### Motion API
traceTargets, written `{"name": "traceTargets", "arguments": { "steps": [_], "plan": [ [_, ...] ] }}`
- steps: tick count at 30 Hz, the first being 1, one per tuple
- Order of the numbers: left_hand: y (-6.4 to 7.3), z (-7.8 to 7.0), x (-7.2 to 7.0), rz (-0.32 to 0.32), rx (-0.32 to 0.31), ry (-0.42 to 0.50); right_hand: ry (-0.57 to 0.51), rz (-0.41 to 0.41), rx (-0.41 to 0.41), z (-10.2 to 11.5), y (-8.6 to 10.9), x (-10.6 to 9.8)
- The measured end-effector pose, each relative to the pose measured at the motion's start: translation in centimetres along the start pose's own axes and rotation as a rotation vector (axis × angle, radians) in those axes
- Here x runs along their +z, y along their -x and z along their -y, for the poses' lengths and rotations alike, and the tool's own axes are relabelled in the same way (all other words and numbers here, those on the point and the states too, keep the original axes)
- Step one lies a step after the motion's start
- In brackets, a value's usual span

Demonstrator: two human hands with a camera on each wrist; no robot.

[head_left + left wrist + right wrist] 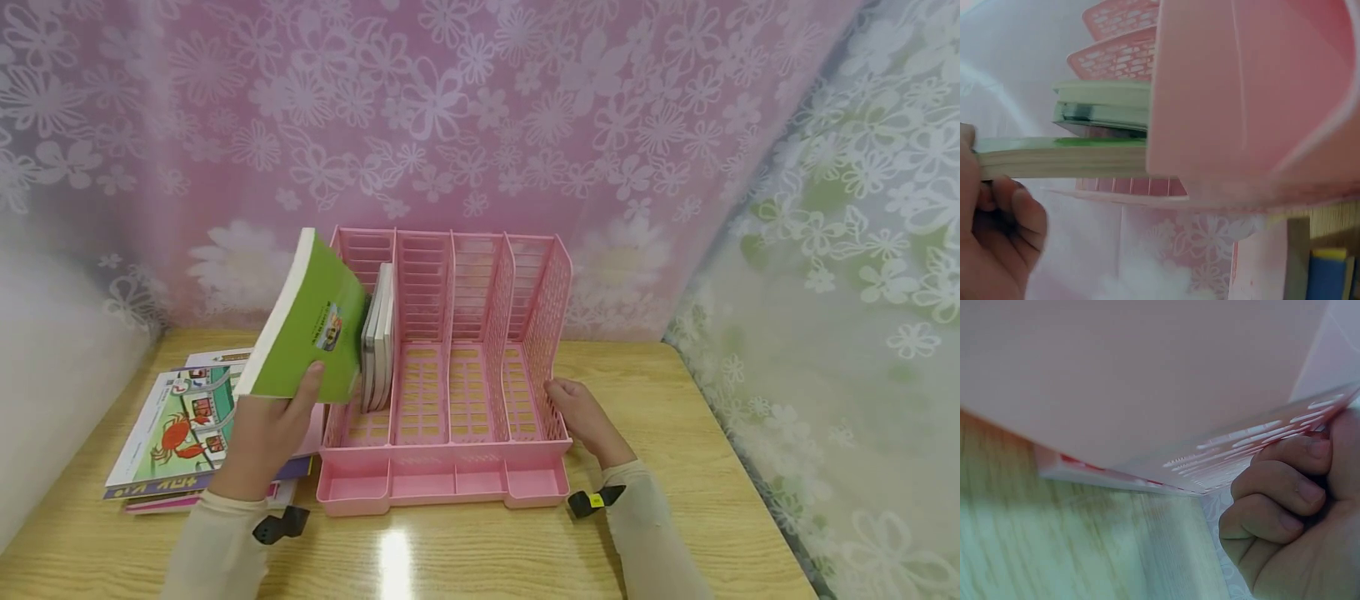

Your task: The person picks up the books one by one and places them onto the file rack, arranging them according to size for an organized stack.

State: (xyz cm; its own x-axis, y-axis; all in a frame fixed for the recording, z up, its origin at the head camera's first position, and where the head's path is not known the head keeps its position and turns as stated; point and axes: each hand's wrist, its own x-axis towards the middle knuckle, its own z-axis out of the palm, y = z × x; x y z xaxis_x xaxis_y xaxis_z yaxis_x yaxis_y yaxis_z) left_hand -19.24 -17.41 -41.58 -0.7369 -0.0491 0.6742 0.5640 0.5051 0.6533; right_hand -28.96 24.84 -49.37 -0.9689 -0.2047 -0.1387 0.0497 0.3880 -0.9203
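My left hand (262, 437) grips a thick green book (307, 342) by its lower edge, thumb on the cover. The book is tilted at the leftmost compartment of a pink desktop file rack (480, 457). In the left wrist view, the book's pale page block (1066, 164) reaches in behind the rack's front wall (1210, 94). Several thin books (379, 346) stand upright in that same compartment, right of the green one. With curled fingers, my right hand (588, 417) pinches the front edge of the rack's right side panel (551, 308).
Left of the rack lies a pile of books, a crab-picture book (176, 429) on top. Shallow trays (480, 479) run along the rack's front. The wooden table (675, 500) meets flowered curtains (480, 108) at the back and a pale flowered covering on the right.
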Motion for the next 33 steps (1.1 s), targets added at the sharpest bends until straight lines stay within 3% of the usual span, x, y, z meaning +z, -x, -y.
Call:
{"name": "traceTargets", "arguments": {
  "steps": [3,5,7,12,17,33],
  "plan": [
    [0.1,-0.2,0.3,0.125,-0.166,-0.097,-0.003,0.000,-0.004,-0.1,0.0,0.0],
    [0.2,-0.4,0.6,0.204,-0.232,-0.164,0.000,-0.001,-0.003,-0.2,0.0,0.0],
    [0.2,-0.4,0.9,0.258,-0.269,-0.207,0.000,-0.003,-0.002,-0.2,0.1,0.0],
    [0.2,-0.5,1.0,0.320,-0.351,-0.271,-0.008,-0.009,-0.012,-0.2,0.1,0.2],
    [0.1,-0.4,1.0,0.459,-0.462,-0.340,0.001,-0.020,-0.019,-0.1,0.1,0.2],
    [0.3,-0.5,1.4,0.580,-0.397,-0.389,-0.010,-0.008,-0.003,-0.2,0.0,0.2]
  ]
}}
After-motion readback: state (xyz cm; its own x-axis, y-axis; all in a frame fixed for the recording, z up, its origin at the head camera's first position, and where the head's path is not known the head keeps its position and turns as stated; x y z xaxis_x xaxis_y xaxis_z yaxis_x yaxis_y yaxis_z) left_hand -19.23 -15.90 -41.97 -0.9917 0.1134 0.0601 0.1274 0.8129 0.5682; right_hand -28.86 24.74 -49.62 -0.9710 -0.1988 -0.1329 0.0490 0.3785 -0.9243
